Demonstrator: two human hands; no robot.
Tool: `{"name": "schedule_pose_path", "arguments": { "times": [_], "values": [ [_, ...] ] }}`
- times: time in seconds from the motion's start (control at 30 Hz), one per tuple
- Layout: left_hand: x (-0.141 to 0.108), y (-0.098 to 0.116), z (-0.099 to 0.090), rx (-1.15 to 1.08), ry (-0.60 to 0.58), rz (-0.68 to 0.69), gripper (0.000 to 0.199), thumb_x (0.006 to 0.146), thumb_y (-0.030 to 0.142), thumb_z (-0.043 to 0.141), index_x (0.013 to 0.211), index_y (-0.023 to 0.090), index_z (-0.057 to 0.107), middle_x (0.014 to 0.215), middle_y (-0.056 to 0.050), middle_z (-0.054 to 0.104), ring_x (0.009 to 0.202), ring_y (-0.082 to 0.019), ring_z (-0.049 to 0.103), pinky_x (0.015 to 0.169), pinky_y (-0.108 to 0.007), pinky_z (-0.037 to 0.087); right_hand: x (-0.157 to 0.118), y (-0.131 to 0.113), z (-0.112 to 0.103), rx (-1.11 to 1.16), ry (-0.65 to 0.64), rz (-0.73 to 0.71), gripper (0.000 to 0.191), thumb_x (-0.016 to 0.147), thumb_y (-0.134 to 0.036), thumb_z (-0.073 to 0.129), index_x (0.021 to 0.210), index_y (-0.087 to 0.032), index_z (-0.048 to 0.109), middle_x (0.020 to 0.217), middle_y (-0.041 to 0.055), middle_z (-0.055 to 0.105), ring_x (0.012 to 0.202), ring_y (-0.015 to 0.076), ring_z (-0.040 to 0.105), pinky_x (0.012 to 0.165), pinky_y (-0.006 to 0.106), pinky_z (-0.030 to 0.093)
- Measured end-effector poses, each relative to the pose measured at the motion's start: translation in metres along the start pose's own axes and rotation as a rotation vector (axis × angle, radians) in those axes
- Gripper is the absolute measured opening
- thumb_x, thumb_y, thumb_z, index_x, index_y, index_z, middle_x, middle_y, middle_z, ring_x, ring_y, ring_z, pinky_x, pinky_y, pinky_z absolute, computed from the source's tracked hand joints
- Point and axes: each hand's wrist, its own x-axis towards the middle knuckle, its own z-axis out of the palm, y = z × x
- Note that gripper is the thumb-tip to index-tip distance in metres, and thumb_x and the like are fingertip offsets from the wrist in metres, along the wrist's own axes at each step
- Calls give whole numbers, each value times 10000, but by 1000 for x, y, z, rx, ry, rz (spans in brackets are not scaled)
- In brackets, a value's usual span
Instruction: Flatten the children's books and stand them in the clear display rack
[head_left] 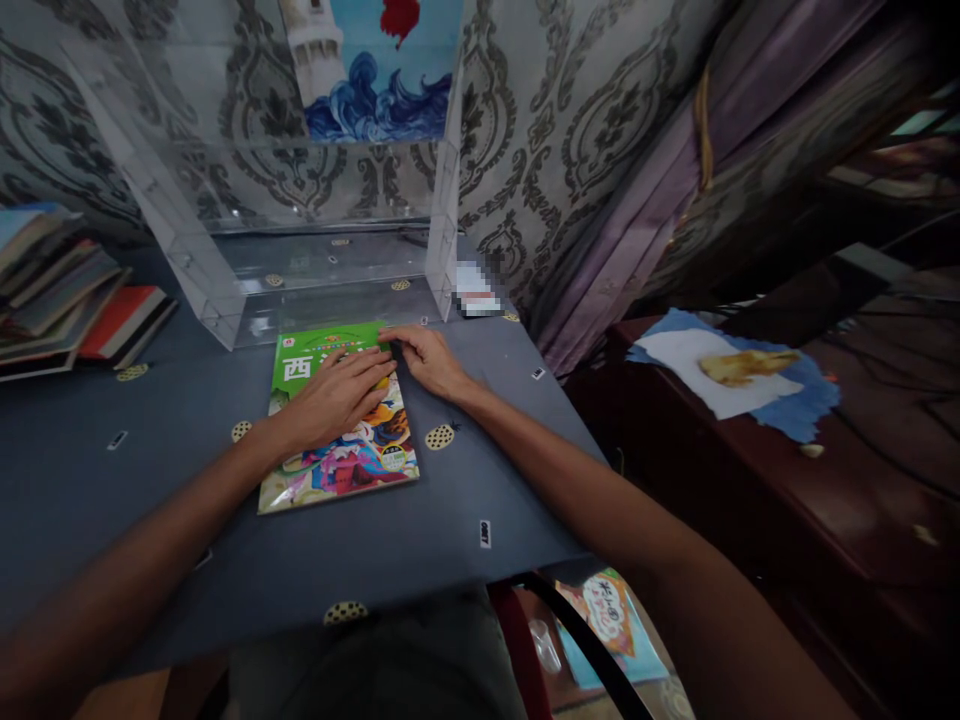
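While my left hand [341, 395], palm down with fingers extended, steadies the book [341, 465] on the desk [450, 500], pressure should stay even; right hand [435, 362] at its upper-right corner, pinch indeterminable. Clear rack [442, 230] beyond.

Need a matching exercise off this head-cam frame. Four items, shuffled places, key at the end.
Column 1
1. left hand
2. right hand
3. clear acrylic rack
4. stack of books

Column 2
A. on the pineapple-print table, behind the illustrated Chinese book
B. at the top-right corner of the illustrated Chinese book
C. toward the left of the pineapple-print table, at the picture's edge
D. laid flat across the cover of the illustrated Chinese book

Pairs: 1-D, 2-B, 3-A, 4-C
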Motion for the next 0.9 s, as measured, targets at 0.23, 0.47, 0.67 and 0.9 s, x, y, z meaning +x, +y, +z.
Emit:
{"name": "schedule_pose_path", "arguments": {
  "times": [0.23,0.47,0.67,0.9],
  "values": [
    [-3,5,-1,-12,26,53,485,1089,400,287,1401,178,582,1466,-120,617,1410,-250,511,1182,-516,354,-3,-12,-4,-62,-9,-68,491,803,2,440,1073,-254,761,1154,33,760,1211,217,648,1113,434,487],
    [-5,7,1,-33,104,134,450,1100,383,299,1332,176,624,1401,-119,664,1314,-237,592,1136,-516,398,-4,-11,-5,-73,-27,-82,480,794,7,415,1075,-194,748,1136,66,766,1113,207,692,1054,416,522],
    [-4,4,3,-34,129,136,432,1099,383,327,1348,184,618,1393,-120,670,1317,-227,593,1139,-514,397,-4,-10,-4,-103,-32,-78,487,791,32,405,1064,-192,741,1146,72,767,1138,196,696,1056,404,529],
    [-18,14,-6,-100,43,163,460,1104,426,315,1372,205,617,1438,-114,644,1373,-220,559,1182,-532,359,-28,-28,-5,-59,-57,-145,498,817,21,396,1087,-215,741,1104,44,768,1165,182,685,1050,413,539]
  ]
}}
